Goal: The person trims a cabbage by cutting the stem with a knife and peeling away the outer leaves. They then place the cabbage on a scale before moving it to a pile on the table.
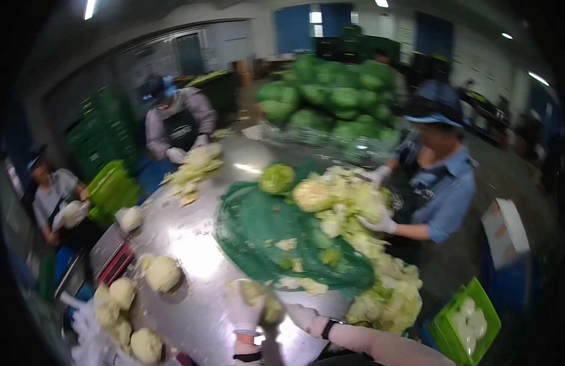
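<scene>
At the near edge of the table: the person's two gloved hands meet over one cabbage (258, 299), pale and partly stripped, resting on the steel.
Left hand (245, 314): white glove, fingers wrapped over the left side of the cabbage, gripping it.
Right hand (302, 316): white glove, a dark wristband behind it, pressed against the right side of the same cabbage; blur hides whether the fingers close round it or only touch it.
Table (197, 244): shiny metal, wet-looking, running away from the wearer toward the far end.
Green net (258, 226): spread over the table's middle, just beyond the held cabbage, with scraps of leaf on it.
Leaf pile (380, 274): loose trimmed leaves heaped along the right edge, from the middle down to the near right corner.
Trimmed heads (163, 272): several pale cabbages near the left edge and the near left corner.
Stack of cabbages (337, 97): green, untrimmed, piled high at the far end.
Co-workers: one in a blue shirt (444, 183) at the right edge, gloved hands in the leaves; one (179, 122) at the far left corner; one (54, 195) seated off the left edge.
Green crate (468, 320): below the near right corner, holding pale heads.
</scene>
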Tool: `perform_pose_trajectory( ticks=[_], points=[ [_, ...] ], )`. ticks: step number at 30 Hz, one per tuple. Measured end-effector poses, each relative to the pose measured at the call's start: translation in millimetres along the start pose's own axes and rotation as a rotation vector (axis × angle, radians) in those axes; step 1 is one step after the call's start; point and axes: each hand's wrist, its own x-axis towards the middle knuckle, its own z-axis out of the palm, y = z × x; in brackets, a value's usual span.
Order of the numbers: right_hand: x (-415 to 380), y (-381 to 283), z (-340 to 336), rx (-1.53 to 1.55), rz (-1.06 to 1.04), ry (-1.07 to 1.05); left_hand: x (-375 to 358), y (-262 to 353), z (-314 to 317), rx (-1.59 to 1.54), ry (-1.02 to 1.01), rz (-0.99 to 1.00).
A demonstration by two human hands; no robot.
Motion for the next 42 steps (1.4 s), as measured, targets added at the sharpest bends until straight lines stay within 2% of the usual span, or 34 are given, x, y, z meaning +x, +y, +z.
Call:
perform_pose_trajectory(
  ticks=[1, 2, 3, 6, 8, 9, 10, 11, 12, 13, 14, 15, 17, 19, 20, 23, 26, 28, 29, 31, 32, 33, 35, 36, 38, 39, 41, 42],
  points=[
    [18, 20, 28, 0.020, -0.006, 0.032, 14, -23, 12, -0.006, 0.062, 0.040],
    [18, 14, 24, 0.068, 0.006, 0.069, 24, -32, 15, 0.021, 0.131, 0.162],
    [17, 12, 22, 0.108, -0.015, 0.067, 22, -17, 0, 0.055, 0.052, 0.089],
    [15, 13, 16, 0.104, -0.024, 0.085, 30, -31, 6, 0.033, 0.060, 0.159],
    [17, 13, 16, 0.109, -0.066, 0.091, 23, -45, -1, -0.091, 0.077, 0.076],
    [23, 18, 23, 0.133, -0.033, 0.051, 20, -46, -5, -0.130, 0.083, 0.101],
    [23, 26, 31, -0.037, -0.231, 0.195, 17, -49, -10, -0.161, 0.095, 0.102],
    [43, 46, 74, -0.182, -0.244, 0.160, 12, -45, -16, -0.161, 0.076, 0.062],
    [61, 67, 118, -0.373, -0.293, 0.301, 13, -55, -12, -0.194, 0.087, 0.061],
    [42, 38, 72, 0.043, -0.055, -0.006, 10, -57, -10, -0.134, 0.145, 0.062],
    [41, 24, 67, -0.196, -0.112, 0.059, 5, -61, -11, -0.153, 0.167, 0.063],
    [28, 22, 53, -0.258, -0.256, 0.157, 0, -60, -14, -0.211, 0.158, 0.003],
    [21, 3, 30, 0.282, -0.084, 0.275, -15, -77, -6, -0.293, 0.194, -0.016],
    [12, 1, 24, 0.319, -0.107, 0.314, -38, -91, 19, -0.683, 0.252, -0.088],
    [5, -2, 12, 0.292, -0.074, 0.220, -49, -97, 32, -0.683, 0.300, -0.099],
    [-14, 10, 5, 0.167, -0.197, 0.259, -80, -87, 56, -0.644, 0.406, -0.074],
    [-23, -5, -34, 0.044, -0.212, 0.178, -102, -66, 67, -0.597, 0.441, -0.144],
    [-19, -15, -48, -0.003, -0.241, 0.121, -112, -49, 63, -0.374, 0.425, -0.024],
    [-16, -13, -48, -0.007, -0.247, 0.115, -115, -48, 67, -0.375, 0.431, -0.031],
    [-8, -3, -45, 0.048, -0.407, 0.261, -119, -47, 75, -0.547, 0.447, -0.111],
    [0, 6, -45, 0.118, -0.425, 0.357, -122, -47, 74, -0.518, 0.443, -0.116],
    [9, 23, -45, 0.115, -0.423, 0.351, -126, -54, 79, -0.522, 0.442, -0.122],
    [18, 61, -50, 0.347, 0.162, 0.220, -137, -77, 97, -0.786, 0.403, -0.199],
    [16, 70, -58, 0.348, 0.156, 0.221, -143, -81, 97, -0.961, 0.340, -0.224],
    [12, 85, -73, 0.642, 0.294, 0.034, -155, -84, 93, -0.993, 0.318, -0.263],
    [8, 96, -77, 0.643, 0.294, 0.025, -163, -85, 89, -1.026, 0.288, -0.309],
    [9, 109, -85, 0.455, 0.282, 0.266, -164, -100, 82, -0.914, 0.298, -0.353],
    [0, 93, -101, 0.435, 0.278, 0.281, -156, -101, 71, -0.776, 0.351, -0.333]
  ],
)
